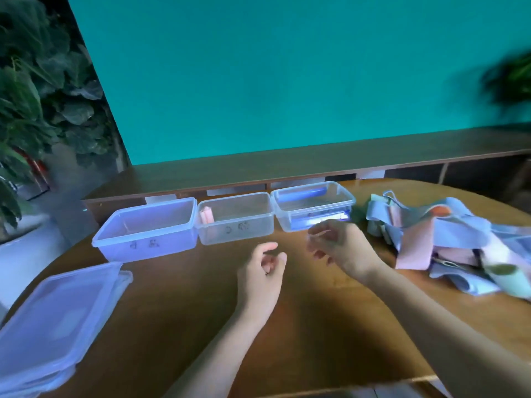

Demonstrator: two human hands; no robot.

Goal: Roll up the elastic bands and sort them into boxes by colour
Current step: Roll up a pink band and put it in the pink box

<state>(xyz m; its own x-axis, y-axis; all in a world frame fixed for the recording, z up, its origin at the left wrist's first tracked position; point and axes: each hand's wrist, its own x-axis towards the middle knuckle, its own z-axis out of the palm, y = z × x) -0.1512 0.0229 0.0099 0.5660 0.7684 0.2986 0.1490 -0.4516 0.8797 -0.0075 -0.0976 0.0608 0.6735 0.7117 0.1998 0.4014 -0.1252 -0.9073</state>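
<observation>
Three clear plastic boxes stand in a row at the table's far side. The left box looks empty. A rolled pink band lies in the middle box. The right box holds something blue. A loose heap of blue, pink and green elastic bands lies at the right. My left hand hovers over the table centre, fingers loosely curled, holding nothing. My right hand hangs just in front of the right box, fingers relaxed and blurred, with nothing in it.
Stacked clear lids lie at the near left of the round wooden table. A low wooden shelf runs behind the boxes under a teal wall. Potted plants stand at the far left.
</observation>
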